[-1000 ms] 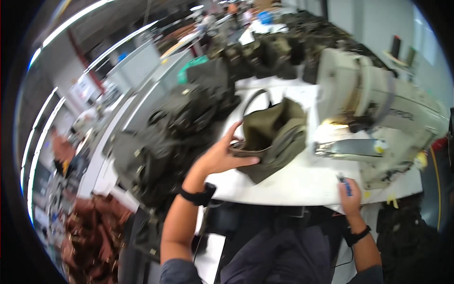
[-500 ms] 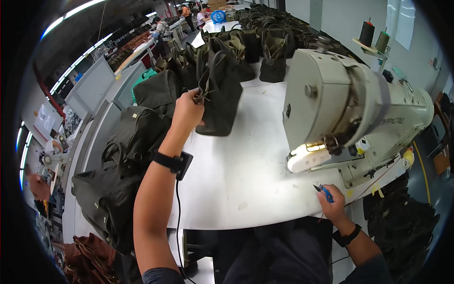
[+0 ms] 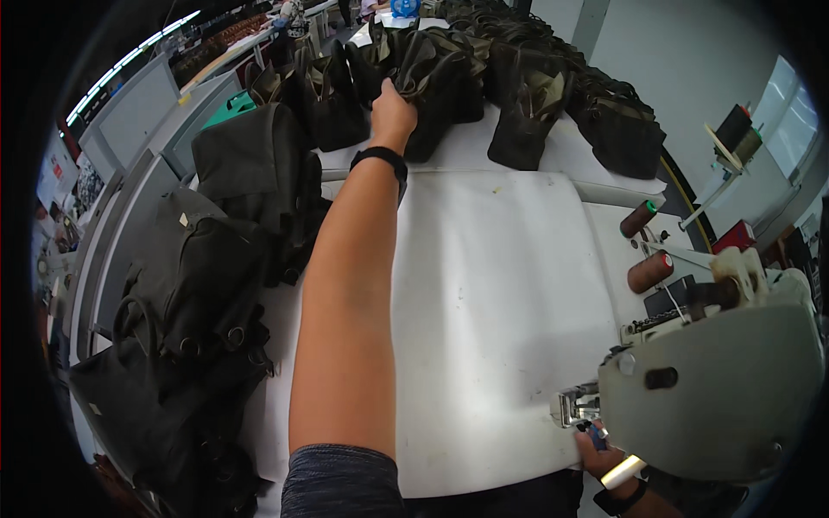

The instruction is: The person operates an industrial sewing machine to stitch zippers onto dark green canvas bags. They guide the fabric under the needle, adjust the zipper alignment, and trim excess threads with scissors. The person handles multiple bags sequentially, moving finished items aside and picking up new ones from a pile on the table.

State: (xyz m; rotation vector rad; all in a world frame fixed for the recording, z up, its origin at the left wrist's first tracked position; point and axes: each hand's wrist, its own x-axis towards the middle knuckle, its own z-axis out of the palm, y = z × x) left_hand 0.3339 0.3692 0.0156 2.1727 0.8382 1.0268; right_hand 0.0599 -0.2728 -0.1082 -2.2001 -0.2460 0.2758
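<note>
My left arm reaches far across the white table. At its end my left hand is closed on the upper edge of a dark olive bag, which stands among similar bags at the far side. The hand itself hides the spot it grips. Low at the right, my right hand holds blue-handled thread snips, beside the head of a sewing machine. The machine partly covers that hand. To the left of my arm lie several dark bags in a heap.
More dark bags stand along the far table. Brown thread spools stand behind the machine, and a thread stand rises at the right. Grey partitions run along the left side. A blue fan is at the back.
My left hand has carried the bag away from me to the row at the far side. The view has shifted forward; the right hand still holds the snips near the machine.
</note>
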